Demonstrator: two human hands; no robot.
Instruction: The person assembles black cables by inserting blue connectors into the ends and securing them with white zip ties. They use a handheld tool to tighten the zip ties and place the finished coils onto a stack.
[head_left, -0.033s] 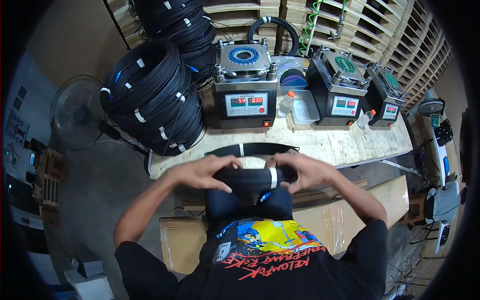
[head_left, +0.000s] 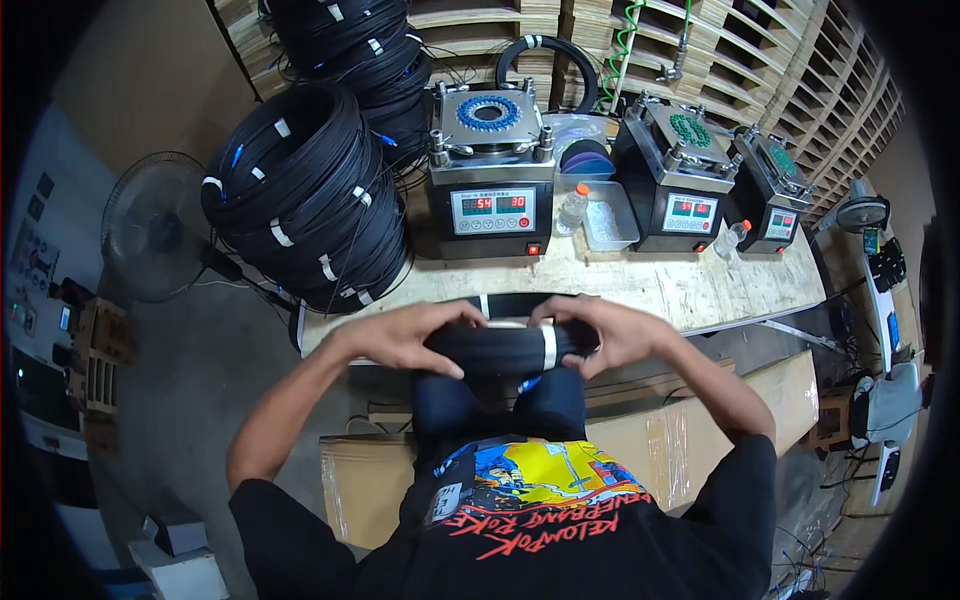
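In front of me, at the near edge of the table, I hold a coil of black cable (head_left: 495, 352) between both hands. My left hand (head_left: 405, 335) grips its left side, thumb along the near side and fingers over the top. On the other side, my right hand (head_left: 615, 335) is wrapped round the coil. A white tie (head_left: 549, 348) binds the near side next to my right fingers, and another shows on the far side. Just below the coil, a small blue connector (head_left: 529, 384) is partly hidden.
Tall stacks of black cable coils (head_left: 300, 200) stand at the left of the wooden table (head_left: 690, 290). A black machine with a lit display (head_left: 493, 212), two similar machines, a plastic tub (head_left: 610, 220) and bottles line the back. A fan (head_left: 150, 225) stands at far left.
The coil has tilted slightly: its near side sits a little higher and its far side lower. My right fingers have shifted slightly on it. Less of the blue connector shows.
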